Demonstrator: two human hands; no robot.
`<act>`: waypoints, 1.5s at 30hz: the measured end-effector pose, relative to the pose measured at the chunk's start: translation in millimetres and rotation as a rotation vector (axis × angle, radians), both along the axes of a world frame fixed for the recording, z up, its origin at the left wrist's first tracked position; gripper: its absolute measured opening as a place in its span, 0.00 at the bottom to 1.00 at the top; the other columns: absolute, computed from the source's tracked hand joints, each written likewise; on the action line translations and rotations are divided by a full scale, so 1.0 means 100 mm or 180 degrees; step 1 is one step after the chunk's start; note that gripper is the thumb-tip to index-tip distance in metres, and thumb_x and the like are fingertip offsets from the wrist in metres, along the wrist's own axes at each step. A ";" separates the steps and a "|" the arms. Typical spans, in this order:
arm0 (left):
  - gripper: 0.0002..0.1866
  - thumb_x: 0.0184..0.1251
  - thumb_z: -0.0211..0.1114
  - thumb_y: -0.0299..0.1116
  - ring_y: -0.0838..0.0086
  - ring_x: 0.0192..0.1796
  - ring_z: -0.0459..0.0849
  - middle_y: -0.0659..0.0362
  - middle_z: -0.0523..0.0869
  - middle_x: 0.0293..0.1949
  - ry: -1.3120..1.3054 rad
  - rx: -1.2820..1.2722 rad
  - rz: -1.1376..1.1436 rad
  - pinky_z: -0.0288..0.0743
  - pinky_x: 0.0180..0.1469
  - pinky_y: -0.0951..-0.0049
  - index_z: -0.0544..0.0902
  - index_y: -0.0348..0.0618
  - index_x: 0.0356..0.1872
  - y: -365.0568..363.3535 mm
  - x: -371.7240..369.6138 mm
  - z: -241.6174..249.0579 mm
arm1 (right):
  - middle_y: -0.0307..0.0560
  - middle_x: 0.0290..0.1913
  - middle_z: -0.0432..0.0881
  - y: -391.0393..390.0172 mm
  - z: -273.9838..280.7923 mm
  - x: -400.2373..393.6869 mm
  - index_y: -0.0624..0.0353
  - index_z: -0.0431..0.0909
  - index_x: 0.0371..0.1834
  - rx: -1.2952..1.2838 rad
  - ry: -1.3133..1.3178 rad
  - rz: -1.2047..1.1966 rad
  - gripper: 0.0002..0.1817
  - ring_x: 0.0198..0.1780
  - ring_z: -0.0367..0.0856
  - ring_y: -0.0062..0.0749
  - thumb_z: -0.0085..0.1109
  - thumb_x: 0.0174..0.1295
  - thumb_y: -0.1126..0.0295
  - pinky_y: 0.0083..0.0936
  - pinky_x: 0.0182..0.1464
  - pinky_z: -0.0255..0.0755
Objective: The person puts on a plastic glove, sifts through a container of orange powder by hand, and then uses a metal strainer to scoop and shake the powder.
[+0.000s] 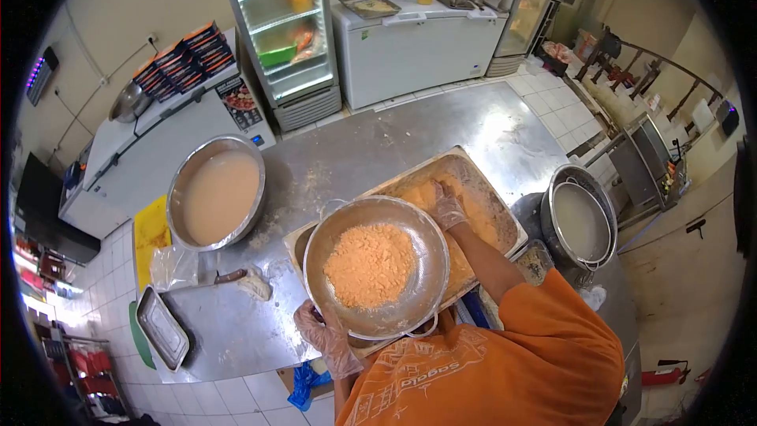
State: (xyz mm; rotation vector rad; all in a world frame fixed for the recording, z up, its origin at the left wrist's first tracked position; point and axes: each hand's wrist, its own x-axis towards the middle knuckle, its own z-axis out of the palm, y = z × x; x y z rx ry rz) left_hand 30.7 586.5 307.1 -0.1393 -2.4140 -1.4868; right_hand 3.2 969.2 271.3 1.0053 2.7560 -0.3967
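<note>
A wide metal colander (430, 268) with loop handles holds a heap of orange crumbly coating (371, 264). My left hand (330, 341), in a clear plastic glove, grips its near-left rim with fingers curled. The colander overlaps a large rectangular tray (505, 225) of loose orange flour (481, 213). Over in that tray, my gloved right hand (448, 209) reaches into the flour beyond the colander's right rim. Its fingers are stretched down into the flour, their tips partly hidden.
A basin of cloudy orange liquid (256, 201) stands left, beside a yellow board (151, 233). On the right is a metal pot (552, 213) with a strainer in whitish liquid. A shallow tray (163, 330) and a brown-handled tool (230, 276) lie on the steel table (323, 158).
</note>
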 end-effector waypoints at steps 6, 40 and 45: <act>0.14 0.60 0.65 0.31 0.71 0.35 0.69 0.57 0.71 0.36 -0.0206 0.0082 0.0013 0.68 0.39 0.69 0.77 0.34 0.45 0.01 0.02 0.06 | 0.56 0.76 0.53 0.20 -0.96 0.06 0.41 0.58 0.75 0.0293 -0.0307 0.0657 0.38 0.75 0.55 0.55 0.54 0.63 0.44 0.56 0.66 0.63; 0.12 0.61 0.62 0.26 0.69 0.38 0.71 0.54 0.71 0.39 -0.0256 0.0081 -0.0004 0.68 0.42 0.68 0.77 0.35 0.45 0.01 0.02 0.04 | 0.55 0.55 0.81 -1.01 1.35 0.13 0.55 0.79 0.54 -0.1289 0.1898 0.1603 0.19 0.59 0.76 0.50 0.56 0.66 0.56 0.40 0.66 0.65; 0.10 0.63 0.62 0.28 0.69 0.37 0.71 0.54 0.71 0.39 -0.0306 0.0189 0.0059 0.68 0.40 0.68 0.77 0.37 0.44 -0.01 0.02 0.11 | 0.53 0.50 0.83 -0.08 1.08 0.08 0.57 0.80 0.52 -0.0571 0.0477 -0.0151 0.18 0.54 0.79 0.46 0.49 0.70 0.58 0.38 0.59 0.72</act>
